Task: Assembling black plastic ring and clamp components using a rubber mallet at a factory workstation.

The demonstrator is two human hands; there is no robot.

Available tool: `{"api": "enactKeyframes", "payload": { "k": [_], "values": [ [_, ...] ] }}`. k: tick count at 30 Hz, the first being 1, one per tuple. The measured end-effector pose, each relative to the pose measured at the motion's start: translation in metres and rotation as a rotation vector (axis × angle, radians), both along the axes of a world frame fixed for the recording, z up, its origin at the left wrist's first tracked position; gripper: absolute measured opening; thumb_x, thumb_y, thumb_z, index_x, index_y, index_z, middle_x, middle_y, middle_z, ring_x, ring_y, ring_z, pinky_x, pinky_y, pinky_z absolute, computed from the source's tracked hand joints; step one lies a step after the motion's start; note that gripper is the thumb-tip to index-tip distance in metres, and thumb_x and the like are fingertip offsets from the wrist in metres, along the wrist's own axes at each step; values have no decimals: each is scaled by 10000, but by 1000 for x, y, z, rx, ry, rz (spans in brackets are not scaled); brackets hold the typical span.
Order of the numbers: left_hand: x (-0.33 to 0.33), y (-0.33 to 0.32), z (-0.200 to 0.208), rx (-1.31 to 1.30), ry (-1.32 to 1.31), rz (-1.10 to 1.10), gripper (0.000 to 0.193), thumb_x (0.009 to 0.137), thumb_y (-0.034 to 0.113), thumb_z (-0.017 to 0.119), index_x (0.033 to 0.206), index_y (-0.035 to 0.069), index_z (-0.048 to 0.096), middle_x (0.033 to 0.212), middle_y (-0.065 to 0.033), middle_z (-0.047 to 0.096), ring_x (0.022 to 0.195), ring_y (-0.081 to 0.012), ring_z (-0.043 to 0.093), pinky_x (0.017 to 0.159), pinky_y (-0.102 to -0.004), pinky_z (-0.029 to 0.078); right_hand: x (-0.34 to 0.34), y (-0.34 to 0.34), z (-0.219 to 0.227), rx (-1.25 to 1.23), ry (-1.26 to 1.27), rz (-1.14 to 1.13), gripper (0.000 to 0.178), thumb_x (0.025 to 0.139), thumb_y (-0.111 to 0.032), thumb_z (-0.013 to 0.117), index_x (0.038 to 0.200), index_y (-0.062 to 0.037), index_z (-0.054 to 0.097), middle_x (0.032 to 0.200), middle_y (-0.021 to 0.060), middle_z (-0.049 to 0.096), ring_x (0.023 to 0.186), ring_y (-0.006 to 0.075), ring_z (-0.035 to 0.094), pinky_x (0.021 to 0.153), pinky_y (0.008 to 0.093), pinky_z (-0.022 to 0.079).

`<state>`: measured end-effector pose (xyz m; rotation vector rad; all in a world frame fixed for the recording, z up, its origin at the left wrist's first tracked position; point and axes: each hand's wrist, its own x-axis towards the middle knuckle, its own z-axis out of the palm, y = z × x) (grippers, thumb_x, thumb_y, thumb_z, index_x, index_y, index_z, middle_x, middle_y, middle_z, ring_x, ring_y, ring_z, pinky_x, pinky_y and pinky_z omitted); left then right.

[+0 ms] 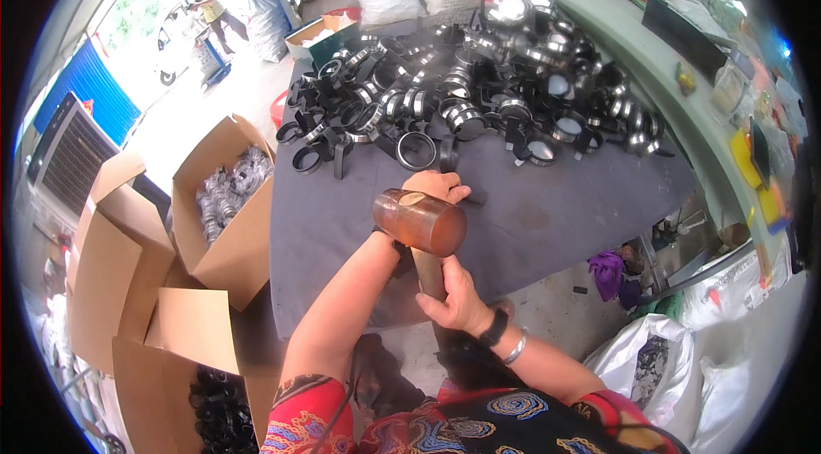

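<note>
My right hand (pixel 459 300) is closed around the wooden handle (pixel 428 273) of a mallet. The mallet's amber-brown, barrel-shaped head (pixel 421 221) is raised above the table and covers part of my left wrist. Beyond it, my left hand (pixel 434 186) is low over the dark cloth, with its fingers curled toward the pile; what they grip is hidden. Right past these fingers sits a black part (pixel 447 155), beside a black ring with a metal inner band (pixel 416 150). A heap of similar black and silver ring-shaped parts (pixel 462 116) spreads over the far side of the table.
The table has a grey cloth (pixel 547 215). Open cartons stand at left, one holding plastic-wrapped parts (pixel 235 193), another black parts (pixel 221 411). White sacks (pixel 637 360) lie at lower right. A pale green ledge (pixel 684 103) borders the right. Another person (pixel 214 14) is far off.
</note>
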<state>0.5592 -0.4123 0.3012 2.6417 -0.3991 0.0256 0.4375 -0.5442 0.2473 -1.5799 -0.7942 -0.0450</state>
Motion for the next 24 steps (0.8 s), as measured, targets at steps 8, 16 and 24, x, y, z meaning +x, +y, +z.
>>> {"api": "enactKeyframes", "payload": {
  "k": [8, 16, 24],
  "values": [
    [-26, 35, -7, 15, -345, 123, 104, 820, 131, 609, 843, 46, 664, 862, -159, 645, 786, -371, 624, 699, -442, 506, 1, 3, 1, 38, -52, 15, 515, 774, -166, 657, 1144, 87, 403, 826, 263, 593, 730, 401, 629, 659, 410, 492],
    [-29, 27, -7, -39, -32, 347, 228, 799, 123, 613, 1000, 22, 578, 834, -172, 645, 769, -354, 634, 659, -414, 488, 2, 4, 2, 7, -82, 3, 523, 779, -173, 656, 1154, 88, 403, 786, 257, 588, 680, 380, 625, 625, 402, 486],
    [-23, 136, -98, -1124, -229, 46, 264, 814, 184, 667, 999, 30, 558, 848, -115, 656, 753, -236, 629, 649, -371, 490, -10, 23, 10, 26, -10, 99, 517, 771, -175, 663, 1153, 69, 413, 704, 207, 561, 592, 330, 593, 573, 401, 455]
  ]
}}
